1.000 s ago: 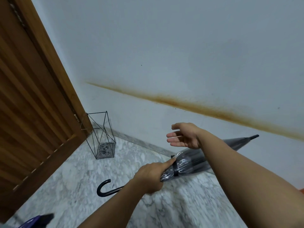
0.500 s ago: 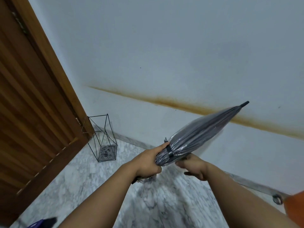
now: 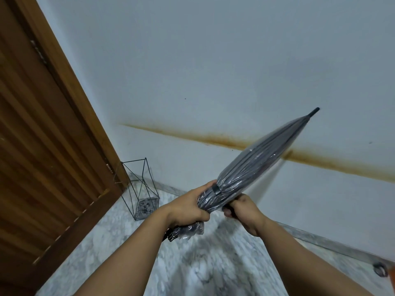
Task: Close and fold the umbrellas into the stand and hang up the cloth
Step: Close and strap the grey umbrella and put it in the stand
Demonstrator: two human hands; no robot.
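Open-topped black wire-frame stand [image 3: 141,189] in the floor's far-left corner, hemmed by brown slatted wooden door [image 3: 42,146] and pale stained wall [image 3: 213,71]; bare marble floor [image 3: 102,248] before it.

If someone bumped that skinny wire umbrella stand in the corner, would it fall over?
Probably, fairly easily. The wire stand is tall and narrow, made of thin rods, so it likely weighs little. It looks empty, with nothing inside to steady it. The door and wall close behind might catch it.
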